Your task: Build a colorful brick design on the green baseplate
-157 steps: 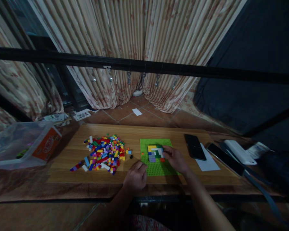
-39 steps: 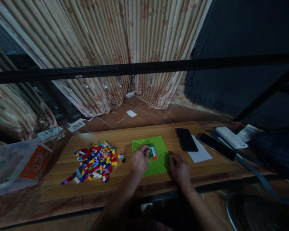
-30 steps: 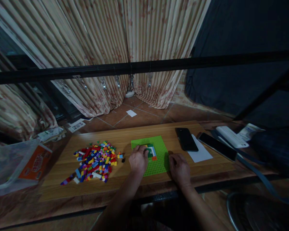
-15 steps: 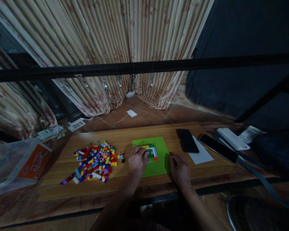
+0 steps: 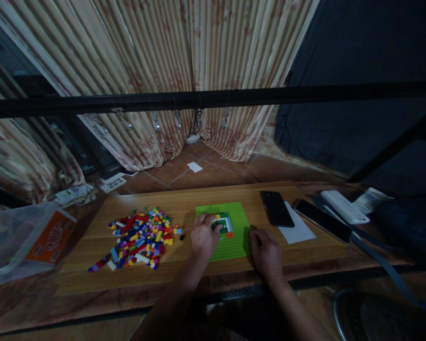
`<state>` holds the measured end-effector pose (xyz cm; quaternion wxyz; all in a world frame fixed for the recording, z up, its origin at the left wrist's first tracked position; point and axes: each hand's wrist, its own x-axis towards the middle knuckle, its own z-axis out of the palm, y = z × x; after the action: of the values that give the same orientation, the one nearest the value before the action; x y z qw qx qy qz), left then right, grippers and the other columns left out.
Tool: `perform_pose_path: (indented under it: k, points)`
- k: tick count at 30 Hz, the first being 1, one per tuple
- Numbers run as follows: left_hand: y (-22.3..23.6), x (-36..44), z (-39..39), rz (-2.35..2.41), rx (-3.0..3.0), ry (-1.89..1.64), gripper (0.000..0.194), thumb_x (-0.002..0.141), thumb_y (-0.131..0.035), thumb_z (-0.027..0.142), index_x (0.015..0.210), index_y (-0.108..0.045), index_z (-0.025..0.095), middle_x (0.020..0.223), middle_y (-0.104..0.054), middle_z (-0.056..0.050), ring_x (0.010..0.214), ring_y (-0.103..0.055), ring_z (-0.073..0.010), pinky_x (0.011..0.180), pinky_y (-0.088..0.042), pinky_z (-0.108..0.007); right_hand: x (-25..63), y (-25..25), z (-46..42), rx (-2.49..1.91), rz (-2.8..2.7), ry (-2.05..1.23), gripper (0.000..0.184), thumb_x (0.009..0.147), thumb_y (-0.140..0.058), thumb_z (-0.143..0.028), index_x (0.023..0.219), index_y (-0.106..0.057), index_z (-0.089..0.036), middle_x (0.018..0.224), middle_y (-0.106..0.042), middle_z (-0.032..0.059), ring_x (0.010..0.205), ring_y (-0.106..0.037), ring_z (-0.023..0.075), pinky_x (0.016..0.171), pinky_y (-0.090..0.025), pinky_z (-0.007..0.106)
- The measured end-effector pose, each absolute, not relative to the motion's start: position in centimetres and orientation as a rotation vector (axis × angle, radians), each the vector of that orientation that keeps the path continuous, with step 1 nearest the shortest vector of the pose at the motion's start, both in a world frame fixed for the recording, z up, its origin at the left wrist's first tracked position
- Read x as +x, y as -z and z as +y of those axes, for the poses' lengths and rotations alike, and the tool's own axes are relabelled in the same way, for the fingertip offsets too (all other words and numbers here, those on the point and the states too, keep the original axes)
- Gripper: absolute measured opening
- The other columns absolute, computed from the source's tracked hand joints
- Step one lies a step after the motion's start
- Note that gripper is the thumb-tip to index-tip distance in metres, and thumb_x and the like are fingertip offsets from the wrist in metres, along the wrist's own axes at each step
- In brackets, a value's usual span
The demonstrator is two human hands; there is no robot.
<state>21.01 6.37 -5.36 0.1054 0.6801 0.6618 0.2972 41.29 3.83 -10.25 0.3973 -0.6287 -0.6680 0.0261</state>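
Observation:
A green studded baseplate (image 5: 239,246) lies on the wooden board, with a small patch of toy bricks (image 5: 224,223) in green, white, blue, yellow and red-orange built on it. Over the left side of that patch is my left hand (image 5: 204,236), its thumb and fingers drawn together; whatever sits between the fingertips is hidden. My right hand (image 5: 267,251) rests by the plate's right edge, fingers curled in and nothing visible in them. To the left of the plate spreads a pile of loose toy bricks (image 5: 142,239) in mixed colours.
Right of the plate lie a black phone (image 5: 277,208), white paper (image 5: 296,229) and another phone (image 5: 323,220). A white device (image 5: 344,207) and a strap (image 5: 379,265) are farther right. A clear plastic box (image 5: 17,241) stands left. A black bar (image 5: 213,98) crosses ahead.
My left thumb and fingers have shifted slightly on the brick patch, showing a little more of the white and green bricks. My right hand stays in place.

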Motion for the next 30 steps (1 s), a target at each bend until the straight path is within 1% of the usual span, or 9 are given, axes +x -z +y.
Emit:
perform_pose_path:
  k: [3,6,11,14,18,23,25,28,30]
  points:
    - [5.0,20.7,6.8,1.945,2.009,-0.911,0.032,0.081,-0.059,0.034,0.11,-0.063,0.022,0.111,-0.061,-0.007,0.106,-0.053,-0.0242,0.095,-0.041,-0.036,41.3,10.2,3.8,-1.591,-1.693,-0.06,0.028,0.091,-0.041,-0.033,0.082,-0.064,-0.018,0.086,-0.064,0.0097,0.083,-0.058,0.0198,0.075,-0.046,0.032]
    - [4.6,20.6,7.9,1.962,2.002,-0.909,0.033,0.084,-0.055,0.034,0.113,-0.062,0.02,0.114,-0.06,-0.008,0.109,-0.051,-0.024,0.099,-0.039,-0.037,41.3,10.2,3.8,-1.588,-1.695,-0.054,0.028,0.09,-0.041,-0.033,0.083,-0.064,-0.018,0.085,-0.064,0.0098,0.083,-0.058,0.0197,0.075,-0.046,0.032]
    - [4.7,20.9,9.7,1.989,1.965,-0.785,0.043,0.078,-0.062,0.038,0.116,-0.06,0.017,0.122,-0.057,-0.011,0.115,-0.048,-0.0249,0.102,-0.036,-0.037,41.3,10.2,3.8,-1.582,-1.702,-0.05,0.027,0.09,-0.041,-0.032,0.083,-0.064,-0.019,0.085,-0.064,0.0095,0.082,-0.058,0.0197,0.075,-0.046,0.032]
    - [5.0,21.1,10.0,1.981,1.951,-0.782,0.049,0.077,-0.064,0.039,0.118,-0.058,0.013,0.122,-0.056,-0.013,0.118,-0.046,-0.0255,0.103,-0.034,-0.037,41.3,10.1,3.8,-1.601,-1.693,-0.064,0.027,0.09,-0.041,-0.032,0.084,-0.064,-0.018,0.086,-0.064,0.01,0.083,-0.058,0.02,0.075,-0.046,0.032]
    - [5.2,21.3,9.6,1.988,1.981,-0.778,0.047,0.081,-0.06,0.039,0.121,-0.055,0.015,0.125,-0.055,-0.013,0.117,-0.047,-0.0258,0.102,-0.034,-0.038,41.2,10.0,3.7,-1.611,-1.686,-0.072,0.027,0.091,-0.042,-0.032,0.084,-0.064,-0.018,0.087,-0.064,0.0102,0.085,-0.058,0.0205,0.077,-0.047,0.033]
    - [5.3,22.0,9.1,2.025,2.04,-0.705,0.048,0.083,-0.057,0.037,0.126,-0.05,0.017,0.13,-0.053,-0.012,0.118,-0.044,-0.0288,0.097,-0.036,-0.041,41.2,10.1,3.7,-1.625,-1.693,-0.073,0.024,0.09,-0.043,-0.032,0.085,-0.063,-0.019,0.09,-0.064,0.0098,0.088,-0.058,0.0204,0.077,-0.046,0.032]
    - [5.5,22.5,8.9,2.032,2.068,-0.671,0.045,0.085,-0.054,0.034,0.126,-0.05,0.019,0.13,-0.053,-0.011,0.117,-0.044,-0.0293,0.095,-0.037,-0.043,41.1,10.1,3.7,-1.637,-1.696,-0.083,0.023,0.09,-0.043,-0.031,0.086,-0.063,-0.019,0.09,-0.064,0.0095,0.088,-0.058,0.0203,0.078,-0.046,0.032]
    - [5.8,23.2,8.7,1.986,2.126,-0.648,0.036,0.089,-0.046,0.027,0.124,-0.052,0.022,0.128,-0.054,-0.009,0.114,-0.046,-0.0276,0.092,-0.037,-0.044,41.1,10.1,3.7,-1.638,-1.697,-0.081,0.023,0.09,-0.043,-0.031,0.088,-0.062,-0.019,0.091,-0.064,0.0095,0.089,-0.058,0.0201,0.08,-0.046,0.032]
    - [6.0,23.5,8.7,1.951,2.14,-0.657,0.035,0.09,-0.043,0.023,0.124,-0.052,0.024,0.128,-0.055,-0.008,0.113,-0.046,-0.0265,0.092,-0.037,-0.043,41.1,10.1,3.7,-1.633,-1.707,-0.081,0.023,0.09,-0.043,-0.03,0.089,-0.062,-0.019,0.092,-0.063,0.0096,0.089,-0.058,0.0199,0.081,-0.046,0.033]
